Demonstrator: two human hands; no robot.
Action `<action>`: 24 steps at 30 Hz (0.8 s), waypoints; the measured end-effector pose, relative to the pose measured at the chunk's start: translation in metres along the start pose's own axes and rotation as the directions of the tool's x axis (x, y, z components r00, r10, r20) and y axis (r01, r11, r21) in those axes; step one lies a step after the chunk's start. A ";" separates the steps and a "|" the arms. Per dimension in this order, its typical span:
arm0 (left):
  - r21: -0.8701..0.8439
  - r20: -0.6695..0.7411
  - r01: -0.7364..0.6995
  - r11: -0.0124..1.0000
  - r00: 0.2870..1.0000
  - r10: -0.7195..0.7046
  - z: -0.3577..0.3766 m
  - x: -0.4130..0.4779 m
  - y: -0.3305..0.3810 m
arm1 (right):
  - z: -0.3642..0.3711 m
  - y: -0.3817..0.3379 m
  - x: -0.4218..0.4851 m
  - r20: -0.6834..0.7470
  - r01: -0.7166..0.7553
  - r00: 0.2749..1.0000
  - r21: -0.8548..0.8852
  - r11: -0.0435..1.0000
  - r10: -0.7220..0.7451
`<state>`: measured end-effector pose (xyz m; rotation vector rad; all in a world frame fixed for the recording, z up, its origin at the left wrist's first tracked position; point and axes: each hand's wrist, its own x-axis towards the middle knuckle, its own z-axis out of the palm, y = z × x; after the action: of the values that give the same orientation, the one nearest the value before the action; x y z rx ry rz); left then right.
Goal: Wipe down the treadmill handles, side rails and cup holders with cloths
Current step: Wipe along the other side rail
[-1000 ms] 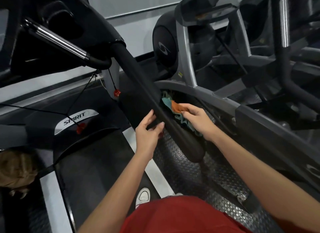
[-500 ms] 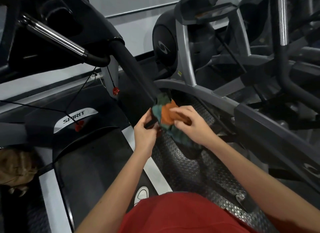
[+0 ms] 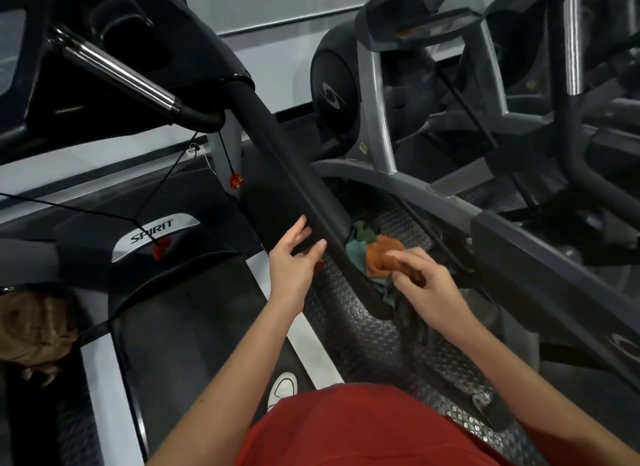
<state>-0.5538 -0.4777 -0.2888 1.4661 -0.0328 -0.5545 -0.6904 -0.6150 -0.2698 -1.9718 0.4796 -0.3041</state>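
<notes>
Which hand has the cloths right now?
The right hand, on the outer side of the black handle, grips the bunched orange and teal cloths. The left hand holds nothing, its fingers straight against the handle.

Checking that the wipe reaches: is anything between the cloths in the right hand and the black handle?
Nothing visible does. The cloths, held in the right hand, sit right against the right side of the handle. The left hand touches the handle's other side, clear of the cloths.
</notes>
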 end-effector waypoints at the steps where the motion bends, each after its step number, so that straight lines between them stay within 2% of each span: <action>1: 0.005 -0.007 0.004 1.000 1.000 -0.004 0.000 0.001 0.000 | 0.001 -0.001 0.000 0.033 0.050 0.998 -0.039 0.998 -0.049; 4: 0.011 -0.021 0.024 1.000 1.000 -0.023 0.001 0.002 -0.001 | 0.006 -0.008 0.019 0.156 0.108 0.983 -0.094 0.990 -0.092; 6: 0.010 -0.019 0.027 1.000 0.999 -0.027 0.001 0.002 -0.001 | 0.011 -0.012 0.042 0.192 0.046 0.981 -0.059 0.997 -0.034; 9: 0.037 0.000 0.024 0.999 1.000 -0.024 0.000 0.000 0.002 | 0.016 -0.015 0.067 0.264 -0.104 0.962 0.101 0.989 0.074; 11: 0.045 0.003 0.012 0.999 1.000 -0.012 0.000 0.000 0.004 | 0.013 -0.010 0.066 0.282 -0.125 0.956 0.131 0.983 0.084; 13: 0.034 0.001 0.014 0.999 1.000 -0.014 0.001 -0.001 0.004 | 0.004 -0.005 0.054 0.248 -0.068 0.968 0.095 0.993 0.043; 18: 0.015 -0.016 0.016 1.000 1.000 -0.016 0.002 -0.002 0.005 | -0.014 0.004 0.011 0.170 0.178 0.973 -0.129 0.976 -0.155; 22: 0.010 -0.031 0.026 1.000 0.999 -0.026 0.004 -0.003 0.007 | -0.009 -0.005 0.022 0.240 0.200 0.956 -0.111 0.974 -0.169; 24: 0.008 -0.030 0.027 1.000 0.999 -0.026 0.003 -0.002 0.006 | 0.001 -0.011 0.041 0.258 0.118 0.961 -0.043 0.992 -0.103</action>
<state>-0.5542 -0.4797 -0.2828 1.4844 0.0079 -0.5545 -0.6514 -0.6292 -0.2604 -2.0631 0.2144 -0.1032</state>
